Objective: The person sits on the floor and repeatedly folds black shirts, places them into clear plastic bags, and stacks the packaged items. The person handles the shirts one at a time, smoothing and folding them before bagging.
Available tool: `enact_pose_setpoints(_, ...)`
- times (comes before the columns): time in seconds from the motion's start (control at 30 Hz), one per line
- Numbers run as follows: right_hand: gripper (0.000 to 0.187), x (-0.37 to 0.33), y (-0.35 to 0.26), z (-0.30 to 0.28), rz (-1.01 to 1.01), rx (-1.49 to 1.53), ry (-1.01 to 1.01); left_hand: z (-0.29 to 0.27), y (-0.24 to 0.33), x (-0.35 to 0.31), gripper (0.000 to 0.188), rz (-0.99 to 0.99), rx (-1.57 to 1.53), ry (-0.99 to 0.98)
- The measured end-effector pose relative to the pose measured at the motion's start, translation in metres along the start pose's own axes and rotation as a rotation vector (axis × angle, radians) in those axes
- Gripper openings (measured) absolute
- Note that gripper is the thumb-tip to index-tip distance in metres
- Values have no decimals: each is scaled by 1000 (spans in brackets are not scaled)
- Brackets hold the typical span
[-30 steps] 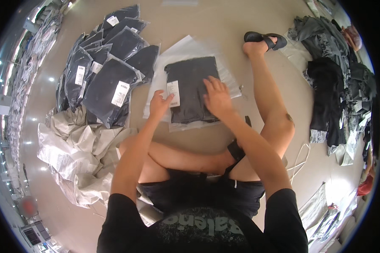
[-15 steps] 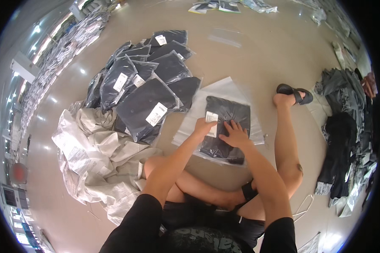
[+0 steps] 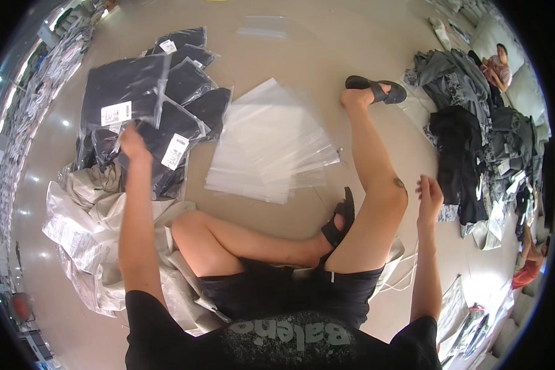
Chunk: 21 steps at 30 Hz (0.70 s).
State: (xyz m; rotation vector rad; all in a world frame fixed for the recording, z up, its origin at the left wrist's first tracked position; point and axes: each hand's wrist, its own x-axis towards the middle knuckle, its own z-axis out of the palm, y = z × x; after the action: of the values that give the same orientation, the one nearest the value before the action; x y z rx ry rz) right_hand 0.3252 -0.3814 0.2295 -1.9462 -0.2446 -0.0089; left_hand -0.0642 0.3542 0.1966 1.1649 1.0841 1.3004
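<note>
My left hand (image 3: 134, 143) grips the lower edge of a clear-bagged dark garment (image 3: 126, 83), next to its white label. This bag is over the far left of a heap of similar bagged dark garments (image 3: 188, 83); whether it rests on them I cannot tell. Held out to the right, my right hand (image 3: 430, 197) has loosely bent fingers with nothing visible in them. It is nearest a black garment (image 3: 457, 154) at the edge of a clothes pile. Between my legs and the heap lies a fanned stack of clear plastic bags (image 3: 268, 145) on the floor.
A crumpled off-white sack (image 3: 95, 246) lies by my left knee. Grey and black clothes (image 3: 453, 80) are piled on the right. Another clear bag (image 3: 262, 26) lies on the far floor. A person (image 3: 498, 68) sits beyond the pile; another person in red (image 3: 527, 268) is at right.
The bagged garment has gone from the clear bag stack to the heap at left in my left hand. My right hand has let go and swung right. The view has shifted.
</note>
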Motion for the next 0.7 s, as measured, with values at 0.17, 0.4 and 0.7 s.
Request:
enact_pose_setpoints(0.17,22,-92,-5,-6,-158,97,138,113,-52,-197,44,65,826,-862)
enact_pose_setpoints(0.4,20,-166,-3,-14,-93,189,251,207,-124,-321,76,654,1393,-1274)
enact_pose_setpoints(0.7,16,-192,13,26,122,241,231,226,-174,-277,38,691,1514,-1301)
